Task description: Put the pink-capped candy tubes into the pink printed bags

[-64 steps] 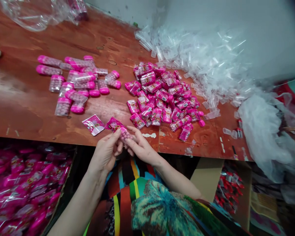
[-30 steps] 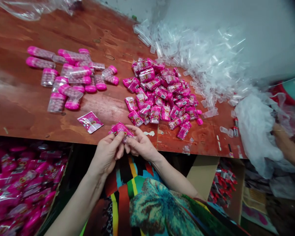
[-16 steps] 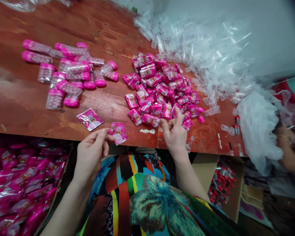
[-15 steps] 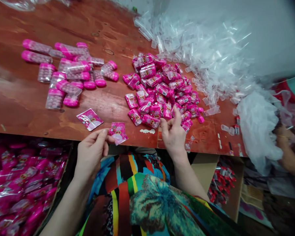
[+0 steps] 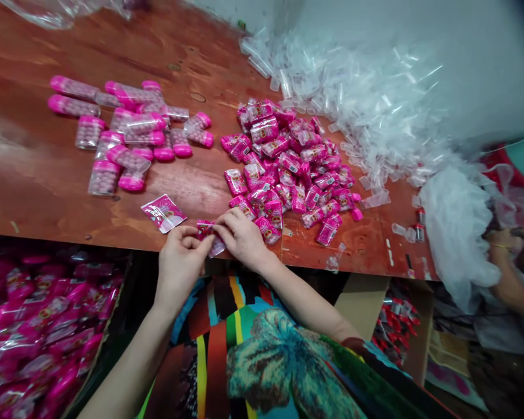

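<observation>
My left hand (image 5: pixel 181 267) is closed at the table's front edge, pinching a pink printed plastic sleeve (image 5: pixel 218 248). Right beside it, my right hand (image 5: pixel 243 240) has its fingers pressed together on the same sleeve, hiding much of it. Another flat pink sleeve (image 5: pixel 163 213) lies on the wood just beyond my left hand. A heap of small bottles in pink printed sleeves (image 5: pixel 297 169) sits past my right hand. Farther left lie several unsleeved clear bottles with pink caps (image 5: pixel 135 125), filled with pale pink balls.
Many clear plastic tubes (image 5: pixel 332 81) are piled at the back right of the wooden table (image 5: pixel 213 52). A cloudy plastic bag (image 5: pixel 456 227) hangs over the right edge, near another person's arm (image 5: pixel 513 285). Below are pink packs (image 5: pixel 43 326) and a cardboard box (image 5: pixel 360 305) holding red-and-clear items.
My right hand has moved left from the heap to the sleeve at my left hand. The sleeve is now largely covered by fingers. A few sleeved bottles at the heap's front edge have shifted.
</observation>
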{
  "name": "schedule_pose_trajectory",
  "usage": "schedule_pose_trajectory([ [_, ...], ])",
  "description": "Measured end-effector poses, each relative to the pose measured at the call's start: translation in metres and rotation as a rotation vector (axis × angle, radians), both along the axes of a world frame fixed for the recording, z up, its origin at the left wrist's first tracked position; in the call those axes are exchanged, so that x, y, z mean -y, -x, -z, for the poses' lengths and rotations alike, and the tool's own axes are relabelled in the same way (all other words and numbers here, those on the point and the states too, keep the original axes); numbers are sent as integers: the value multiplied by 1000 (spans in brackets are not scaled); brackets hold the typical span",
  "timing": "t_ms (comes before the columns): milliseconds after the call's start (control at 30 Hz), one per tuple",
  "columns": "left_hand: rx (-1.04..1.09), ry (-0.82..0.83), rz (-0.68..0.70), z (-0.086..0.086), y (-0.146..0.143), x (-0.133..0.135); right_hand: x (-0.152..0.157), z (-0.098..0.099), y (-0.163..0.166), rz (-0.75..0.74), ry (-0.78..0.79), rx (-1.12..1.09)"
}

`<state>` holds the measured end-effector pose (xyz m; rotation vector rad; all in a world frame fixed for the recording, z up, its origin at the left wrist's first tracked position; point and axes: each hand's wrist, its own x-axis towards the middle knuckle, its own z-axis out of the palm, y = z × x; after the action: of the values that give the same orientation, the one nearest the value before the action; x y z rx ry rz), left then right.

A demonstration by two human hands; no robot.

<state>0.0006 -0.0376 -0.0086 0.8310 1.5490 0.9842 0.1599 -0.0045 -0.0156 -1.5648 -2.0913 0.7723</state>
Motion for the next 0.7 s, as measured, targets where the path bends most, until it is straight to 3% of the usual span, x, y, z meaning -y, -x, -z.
schedule_pose_trajectory([
  [100,69,-58,40,0,0,-3,0,14,-6,-15,-61,-358],
  [267,310,11,-64,-7,-4,-10,-6,29,6,91,175,-809],
  [333,334,44,-61,-10,-5,-13,-10,27,10,84,216,-844],
  [500,321,80,-57,-13,2,-14,-15,13,9,89,153,-726],
  [700,392,133,-69,-21,9,-22,-18,-7,17,27,249,-811],
])
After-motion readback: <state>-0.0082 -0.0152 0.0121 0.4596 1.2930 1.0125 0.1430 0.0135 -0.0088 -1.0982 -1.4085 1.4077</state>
